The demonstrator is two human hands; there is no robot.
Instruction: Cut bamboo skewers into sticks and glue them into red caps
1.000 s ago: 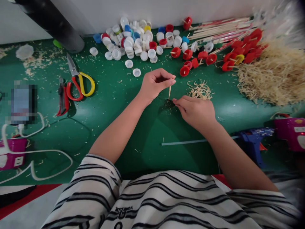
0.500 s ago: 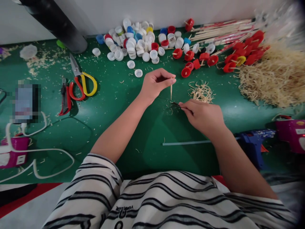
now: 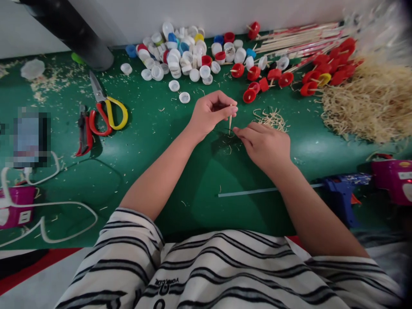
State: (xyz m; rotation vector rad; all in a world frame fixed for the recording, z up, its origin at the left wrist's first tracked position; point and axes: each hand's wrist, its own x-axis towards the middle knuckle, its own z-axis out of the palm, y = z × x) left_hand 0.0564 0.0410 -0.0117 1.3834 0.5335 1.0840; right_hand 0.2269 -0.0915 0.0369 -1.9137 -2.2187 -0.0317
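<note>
what right hand pinches is unclear; 2 magenta boxes cut off

Shirt: off-white, striped — each stripe a grey band edged in black. Sleeves: short, same pattern, ending near the elbow. Lettering: black, left front — small line above larger characters. Left hand, right hand: bare

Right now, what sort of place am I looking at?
Probably a craft workbench: a blue glue gun, scissors and a pile of plastic caps share the green tabletop.
</note>
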